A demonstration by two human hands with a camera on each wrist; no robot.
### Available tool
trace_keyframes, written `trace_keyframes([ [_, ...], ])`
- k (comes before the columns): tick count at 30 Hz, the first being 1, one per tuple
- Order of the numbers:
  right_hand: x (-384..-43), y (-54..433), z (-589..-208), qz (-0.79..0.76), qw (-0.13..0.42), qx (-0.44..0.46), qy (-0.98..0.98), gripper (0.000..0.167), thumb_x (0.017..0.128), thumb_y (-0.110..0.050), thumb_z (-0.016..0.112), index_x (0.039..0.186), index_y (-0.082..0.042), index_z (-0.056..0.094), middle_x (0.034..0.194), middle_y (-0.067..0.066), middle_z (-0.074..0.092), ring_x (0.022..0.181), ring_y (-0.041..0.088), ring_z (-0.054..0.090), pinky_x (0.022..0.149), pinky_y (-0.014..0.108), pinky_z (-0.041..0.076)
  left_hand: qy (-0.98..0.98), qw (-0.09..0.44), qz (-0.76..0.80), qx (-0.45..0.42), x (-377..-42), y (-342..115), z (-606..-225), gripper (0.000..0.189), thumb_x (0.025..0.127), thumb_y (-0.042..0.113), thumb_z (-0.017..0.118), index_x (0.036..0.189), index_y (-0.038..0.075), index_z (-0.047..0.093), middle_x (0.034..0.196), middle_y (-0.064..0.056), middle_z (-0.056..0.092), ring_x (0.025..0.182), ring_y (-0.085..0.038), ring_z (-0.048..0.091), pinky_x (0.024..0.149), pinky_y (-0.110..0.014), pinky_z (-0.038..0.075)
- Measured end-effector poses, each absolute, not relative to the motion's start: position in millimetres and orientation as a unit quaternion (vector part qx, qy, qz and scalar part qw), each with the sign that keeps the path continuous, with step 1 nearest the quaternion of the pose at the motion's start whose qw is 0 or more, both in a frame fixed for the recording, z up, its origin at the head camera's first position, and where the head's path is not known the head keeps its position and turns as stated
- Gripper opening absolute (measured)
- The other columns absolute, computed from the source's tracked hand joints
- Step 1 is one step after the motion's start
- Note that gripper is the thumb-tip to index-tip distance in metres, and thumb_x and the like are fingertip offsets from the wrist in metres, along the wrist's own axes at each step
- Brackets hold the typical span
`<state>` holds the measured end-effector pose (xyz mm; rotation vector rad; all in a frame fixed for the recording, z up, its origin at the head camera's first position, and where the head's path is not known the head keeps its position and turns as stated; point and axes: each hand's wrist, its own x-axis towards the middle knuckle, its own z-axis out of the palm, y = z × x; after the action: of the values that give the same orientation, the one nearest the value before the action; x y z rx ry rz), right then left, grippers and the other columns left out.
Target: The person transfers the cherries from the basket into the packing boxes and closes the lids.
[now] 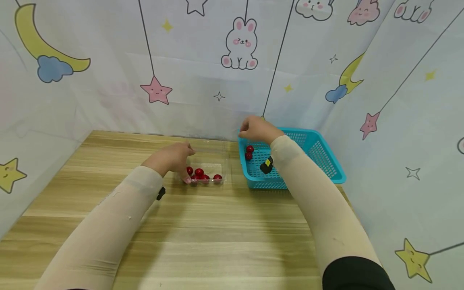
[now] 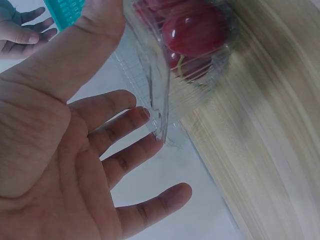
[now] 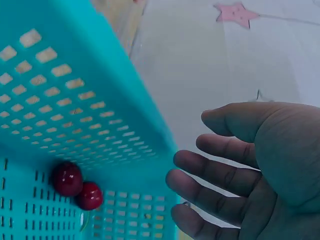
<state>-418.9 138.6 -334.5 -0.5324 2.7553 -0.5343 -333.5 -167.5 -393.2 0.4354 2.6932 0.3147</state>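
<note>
My left hand [image 1: 173, 158] grips the left side of a clear plastic box [image 1: 214, 166], thumb at the front and fingers toward the back. Several red cherries [image 1: 199, 172] lie inside it, mostly along its front. In the left wrist view, fingertips touch the box's thin clear edge, close to a cherry [image 2: 195, 29]. Over the back left corner of a blue plastic basket [image 1: 315, 139] hovers my right hand [image 1: 261, 129]. Its loosely bent fingers hold nothing in the right wrist view. Two cherries [image 3: 67, 179] sit together in a corner of the basket.
Box and basket stand side by side on a wood-grain table [image 1: 203, 225], the basket to the right. A white cloth [image 1: 195, 80] printed with cartoon figures hangs right behind the table and along the sides.
</note>
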Motion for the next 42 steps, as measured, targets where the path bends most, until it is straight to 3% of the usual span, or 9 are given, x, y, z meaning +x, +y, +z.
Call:
trace_keyframes([
  [7, -435.8, 162.8, -355.2, -0.173, 0.146, -0.178, 0.958, 0.034, 0.113, -0.027, 0.07, 0.133, -0.003, 0.082, 0.154, 0.018, 0.071, 0.14, 0.038, 0.068, 0.117, 0.056, 0.06, 0.961, 0.197, 0.115, 0.154, -333.1, -167.6, -393.9, 0.116, 0.08, 0.037, 0.106, 0.174, 0.009, 0.046, 0.182, -0.026, 0.034, 0.166, -0.054, 0.039, 0.13, -0.07, 0.044],
  [15, -451.5, 173.4, -383.7, -0.122, 0.23, -0.187, 0.947, 0.046, 0.112, -0.031, 0.071, 0.153, -0.009, 0.071, 0.161, 0.016, 0.066, 0.148, 0.037, 0.064, 0.122, 0.056, 0.057, 0.961, 0.2, 0.113, 0.154, -333.1, -166.8, -392.4, 0.115, 0.081, 0.036, 0.106, 0.175, 0.009, 0.045, 0.183, -0.026, 0.033, 0.167, -0.053, 0.037, 0.131, -0.07, 0.043],
  [21, -455.6, 176.3, -397.9, -0.104, 0.245, -0.187, 0.945, 0.041, 0.116, -0.017, 0.064, 0.154, -0.006, 0.071, 0.164, 0.018, 0.065, 0.155, 0.039, 0.059, 0.124, 0.054, 0.056, 0.96, 0.2, 0.117, 0.154, -334.4, -166.2, -394.3, 0.115, 0.081, 0.035, 0.106, 0.175, 0.008, 0.045, 0.182, -0.025, 0.035, 0.166, -0.053, 0.039, 0.13, -0.07, 0.044],
  [26, -457.0, 177.6, -403.6, -0.101, 0.248, -0.176, 0.947, 0.041, 0.115, -0.008, 0.059, 0.153, -0.004, 0.071, 0.161, 0.019, 0.067, 0.149, 0.037, 0.065, 0.114, 0.051, 0.062, 0.96, 0.201, 0.122, 0.154, -332.2, -165.8, -391.5, 0.114, 0.082, 0.034, 0.106, 0.175, 0.007, 0.045, 0.181, -0.025, 0.037, 0.165, -0.053, 0.041, 0.13, -0.069, 0.045],
  [30, -456.5, 177.3, -403.9, -0.1, 0.246, -0.163, 0.95, 0.042, 0.113, -0.005, 0.058, 0.153, -0.004, 0.071, 0.16, 0.019, 0.068, 0.131, 0.033, 0.073, 0.098, 0.044, 0.067, 0.96, 0.199, 0.12, 0.157, -331.0, -165.6, -389.4, 0.113, 0.083, 0.033, 0.105, 0.175, 0.007, 0.045, 0.182, -0.026, 0.035, 0.166, -0.053, 0.039, 0.131, -0.069, 0.044],
  [33, -454.5, 177.0, -403.6, -0.102, 0.238, -0.152, 0.954, 0.037, 0.112, -0.005, 0.063, 0.146, -0.003, 0.076, 0.151, 0.018, 0.074, 0.114, 0.028, 0.076, 0.089, 0.039, 0.069, 0.96, 0.198, 0.119, 0.158, -330.5, -165.7, -388.6, 0.112, 0.083, 0.033, 0.105, 0.174, 0.006, 0.046, 0.181, -0.026, 0.035, 0.165, -0.053, 0.039, 0.131, -0.07, 0.044],
  [36, -449.7, 176.9, -402.6, -0.099, 0.226, -0.15, 0.957, 0.019, 0.11, -0.007, 0.069, 0.123, -0.002, 0.083, 0.12, 0.015, 0.08, 0.094, 0.023, 0.071, 0.082, 0.037, 0.066, 0.96, 0.198, 0.12, 0.156, -330.4, -165.8, -388.9, 0.112, 0.083, 0.033, 0.105, 0.174, 0.006, 0.046, 0.18, -0.026, 0.037, 0.165, -0.053, 0.04, 0.13, -0.07, 0.044],
  [38, -446.8, 176.8, -402.2, -0.099, 0.221, -0.146, 0.959, 0.01, 0.109, -0.007, 0.072, 0.107, -0.003, 0.081, 0.101, 0.01, 0.075, 0.084, 0.021, 0.065, 0.078, 0.036, 0.062, 0.96, 0.198, 0.12, 0.156, -330.9, -166.1, -389.9, 0.112, 0.083, 0.034, 0.106, 0.174, 0.006, 0.046, 0.18, -0.025, 0.037, 0.164, -0.053, 0.04, 0.13, -0.07, 0.044],
  [42, -444.6, 177.4, -402.8, -0.099, 0.216, -0.132, 0.962, 0.007, 0.107, -0.007, 0.076, 0.102, -0.005, 0.079, 0.095, 0.005, 0.07, 0.083, 0.019, 0.064, 0.077, 0.035, 0.062, 0.96, 0.199, 0.121, 0.154, -331.4, -166.1, -390.9, 0.113, 0.082, 0.034, 0.106, 0.174, 0.007, 0.046, 0.181, -0.024, 0.037, 0.165, -0.053, 0.04, 0.13, -0.071, 0.044],
])
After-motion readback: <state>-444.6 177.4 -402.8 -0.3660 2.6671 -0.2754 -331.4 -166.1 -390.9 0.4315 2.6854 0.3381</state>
